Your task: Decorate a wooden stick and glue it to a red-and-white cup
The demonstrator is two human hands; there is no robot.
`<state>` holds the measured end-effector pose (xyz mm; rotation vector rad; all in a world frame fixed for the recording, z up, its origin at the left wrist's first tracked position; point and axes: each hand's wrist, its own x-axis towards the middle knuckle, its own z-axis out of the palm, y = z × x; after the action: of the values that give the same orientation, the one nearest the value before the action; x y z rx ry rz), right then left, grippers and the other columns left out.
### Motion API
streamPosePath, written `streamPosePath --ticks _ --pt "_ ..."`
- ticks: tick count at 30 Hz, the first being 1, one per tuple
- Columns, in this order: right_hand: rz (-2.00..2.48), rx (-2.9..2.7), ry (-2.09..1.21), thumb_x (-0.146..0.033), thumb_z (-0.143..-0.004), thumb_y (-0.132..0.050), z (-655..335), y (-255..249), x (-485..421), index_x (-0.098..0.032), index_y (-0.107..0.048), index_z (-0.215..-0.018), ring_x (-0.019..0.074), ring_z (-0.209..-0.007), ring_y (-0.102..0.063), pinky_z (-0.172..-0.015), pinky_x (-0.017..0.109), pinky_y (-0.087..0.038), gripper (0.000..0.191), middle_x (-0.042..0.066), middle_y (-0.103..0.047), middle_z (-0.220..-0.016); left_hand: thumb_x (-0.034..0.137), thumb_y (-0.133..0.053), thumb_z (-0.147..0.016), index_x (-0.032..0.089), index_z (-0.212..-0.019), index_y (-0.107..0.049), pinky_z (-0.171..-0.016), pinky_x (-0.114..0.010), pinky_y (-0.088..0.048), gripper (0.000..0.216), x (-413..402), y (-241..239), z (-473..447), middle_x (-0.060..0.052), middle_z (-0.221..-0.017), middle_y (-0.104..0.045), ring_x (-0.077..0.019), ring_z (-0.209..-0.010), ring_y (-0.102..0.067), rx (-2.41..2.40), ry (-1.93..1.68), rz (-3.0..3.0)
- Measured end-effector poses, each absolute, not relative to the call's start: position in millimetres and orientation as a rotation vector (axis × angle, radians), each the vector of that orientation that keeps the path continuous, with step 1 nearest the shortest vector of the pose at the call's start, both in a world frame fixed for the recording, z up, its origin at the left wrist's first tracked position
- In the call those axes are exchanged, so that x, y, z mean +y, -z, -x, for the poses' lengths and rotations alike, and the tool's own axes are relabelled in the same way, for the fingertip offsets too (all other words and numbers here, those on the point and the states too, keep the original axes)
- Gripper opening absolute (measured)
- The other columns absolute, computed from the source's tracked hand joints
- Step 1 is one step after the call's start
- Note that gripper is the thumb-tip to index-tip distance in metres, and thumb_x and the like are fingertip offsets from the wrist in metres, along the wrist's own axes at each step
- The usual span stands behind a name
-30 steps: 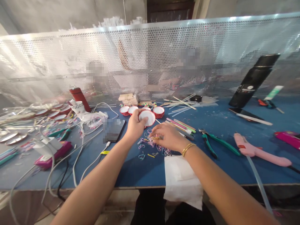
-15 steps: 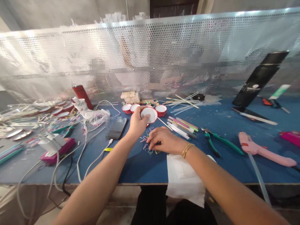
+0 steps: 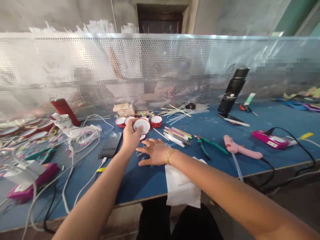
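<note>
My left hand (image 3: 132, 137) grips a small drum (image 3: 141, 126) with a white round face and a red rim, its thumb pressed on the face. Just right of it, my right hand (image 3: 156, 151) lies palm down, fingers spread, over loose coloured strings on the blue table (image 3: 140, 183). Those strings are mostly hidden under the palm. Behind the held drum stand more small red drums, one at the left (image 3: 120, 121) and one at the right (image 3: 156, 121). A thin stick (image 3: 158, 133) and several coloured pens (image 3: 177, 136) lie beyond my right hand.
Green-handled pliers (image 3: 212, 145), a pink glue gun (image 3: 241, 149) and a black flask (image 3: 233, 91) are to the right. White cloth (image 3: 183, 186) hangs over the front edge. Left are a phone (image 3: 110, 145), cables and a red bottle (image 3: 65, 111). A perforated metal screen (image 3: 155, 50) stands behind.
My right hand's fingers have gone from curled together over the strings to spread flat on them. My left hand still holds the drum. The view has turned to the right.
</note>
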<state>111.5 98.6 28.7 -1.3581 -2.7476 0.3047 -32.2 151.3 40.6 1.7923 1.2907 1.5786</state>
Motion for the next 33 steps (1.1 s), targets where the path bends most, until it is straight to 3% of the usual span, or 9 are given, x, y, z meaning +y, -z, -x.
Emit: streamPosePath --ticks 2,4,7,10,15,19,22,24,33 --pt "1.285 -2.763 -0.265 -0.047 -0.095 -0.056 -118.5 -32.7 95.9 -0.037 -0.057 -0.140 0.0343 -0.143 -0.041 -0.113 0.057 -0.033 0.046 0.006 -0.047 -0.155 0.024 -0.061 -0.077 0.019 -0.112 -0.060 -0.072 -0.031 -0.052 0.035 152.1 -38.8 33.0 -0.006 -0.098 -0.066 -0.0189 -0.082 -0.060 1.300 -1.583 -1.792" --pt "1.208 -2.781 -0.299 -0.027 -0.092 -0.061 -134.6 -40.7 94.3 -0.036 -0.069 -0.126 0.0272 -0.133 -0.054 -0.112 0.045 -0.038 0.036 0.003 -0.059 -0.145 0.024 -0.061 -0.078 0.019 -0.112 -0.060 -0.068 -0.030 -0.052 0.035 152.7 -37.2 33.0 -0.005 -0.096 -0.066 -0.0174 -0.076 -0.059 1.307 -1.580 -1.775" --pt "1.151 -2.690 -0.507 -0.026 -0.085 -0.070 -164.4 -54.2 99.2 -0.031 -0.075 -0.118 0.0235 -0.122 -0.063 -0.102 0.033 -0.047 0.033 0.003 -0.066 -0.136 0.023 -0.062 -0.078 0.019 -0.111 -0.060 -0.071 -0.031 -0.053 0.034 152.4 -37.3 31.7 -0.005 -0.097 -0.067 -0.0176 -0.078 -0.060 1.294 -1.580 -1.782" --pt "1.206 -2.500 -0.502 -0.027 -0.087 -0.067 -183.2 -61.7 112.0 -0.031 -0.072 -0.122 0.0216 -0.118 -0.065 -0.101 0.032 -0.048 0.036 0.001 -0.068 -0.134 0.020 -0.061 -0.078 0.018 -0.111 -0.060 -0.080 -0.035 -0.053 0.033 151.1 -39.0 30.7 -0.006 -0.102 -0.068 -0.0200 -0.088 -0.063 1.287 -1.582 -1.817" --pt "1.587 -2.526 -0.459 -0.017 -0.081 -0.069 -170.2 -67.7 137.5 -0.026 -0.077 -0.111 0.0206 -0.095 -0.072 -0.081 0.028 -0.053 0.032 0.003 -0.078 -0.107 0.019 -0.060 -0.078 0.018 -0.112 -0.060 -0.085 -0.037 -0.053 0.034 152.8 -37.6 33.9 -0.007 -0.104 -0.068 -0.0218 -0.094 -0.063 1.326 -1.579 -1.805" --pt "1.680 -2.572 -0.371 -0.012 -0.080 -0.070 -143.7 -70.7 158.6 -0.024 -0.080 -0.097 0.0212 -0.098 -0.072 -0.080 0.026 -0.051 0.023 0.004 -0.079 -0.103 0.018 -0.060 -0.079 0.017 -0.115 -0.060 -0.087 -0.039 -0.052 0.035 155.7 -34.0 37.3 -0.008 -0.108 -0.067 -0.0225 -0.097 -0.062 1.353 -1.588 -1.818" --pt "1.644 -2.556 -0.366 -0.025 -0.085 -0.070 -131.1 -61.2 170.6 -0.023 -0.078 -0.096 0.0212 -0.099 -0.072 -0.080 0.026 -0.051 0.014 0.005 -0.078 -0.105 0.019 -0.061 -0.079 0.018 -0.116 -0.058 -0.086 -0.038 -0.052 0.037 155.5 -33.2 38.2 -0.008 -0.109 -0.067 -0.0220 -0.096 -0.063 1.366 -1.602 -1.823" --pt "1.614 -2.530 -0.345 -0.033 -0.089 -0.067 -128.1 -50.2 174.1 -0.021 -0.077 -0.100 0.0214 -0.101 -0.071 -0.081 0.027 -0.050 0.019 0.007 -0.077 -0.108 0.018 -0.061 -0.079 0.019 -0.118 -0.057 -0.085 -0.036 -0.052 0.039 154.5 -33.6 38.1 -0.007 -0.107 -0.067 -0.0208 -0.093 -0.063 1.368 -1.605 -1.828" --pt "1.595 -2.464 -0.361 -0.021 -0.081 -0.070 -149.6 -47.9 168.2 -0.024 -0.076 -0.090 0.0177 -0.090 -0.071 -0.076 0.024 -0.049 0.011 0.003 -0.078 -0.096 0.019 -0.062 -0.079 0.021 -0.122 -0.055 -0.081 -0.035 -0.051 0.043 154.0 -31.0 35.8 -0.005 -0.098 -0.068 -0.0189 -0.083 -0.063 1.344 -1.575 -1.842"
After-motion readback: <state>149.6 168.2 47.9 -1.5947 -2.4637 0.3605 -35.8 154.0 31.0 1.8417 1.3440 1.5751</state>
